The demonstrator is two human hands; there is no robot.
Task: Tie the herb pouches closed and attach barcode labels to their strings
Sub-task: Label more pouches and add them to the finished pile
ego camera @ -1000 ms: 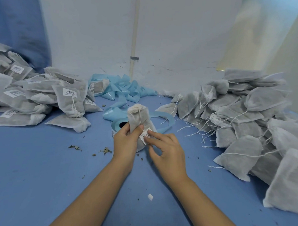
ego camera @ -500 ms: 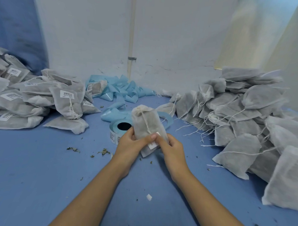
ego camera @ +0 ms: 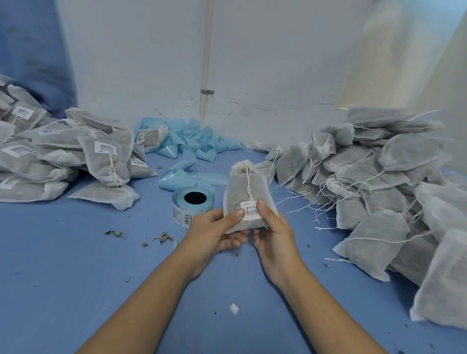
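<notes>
Both hands, left hand [ego camera: 214,231] and right hand [ego camera: 274,238], pinch the labelled pouch [ego camera: 246,197].

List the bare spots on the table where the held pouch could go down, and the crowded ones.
Bare blue table in front of the labelled pile, at near left; also between the forearms. Only leaf crumbs and a paper scrap there. Crowded: unlabelled pile fills the right; label roll and blue backing strips sit beyond the hands.

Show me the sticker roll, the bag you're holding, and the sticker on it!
sticker roll [ego camera: 193,202]: head view, blue top face.
held bag [ego camera: 240,189]: head view, upper front.
barcode label [ego camera: 251,210]: head view, printed middle.
</notes>
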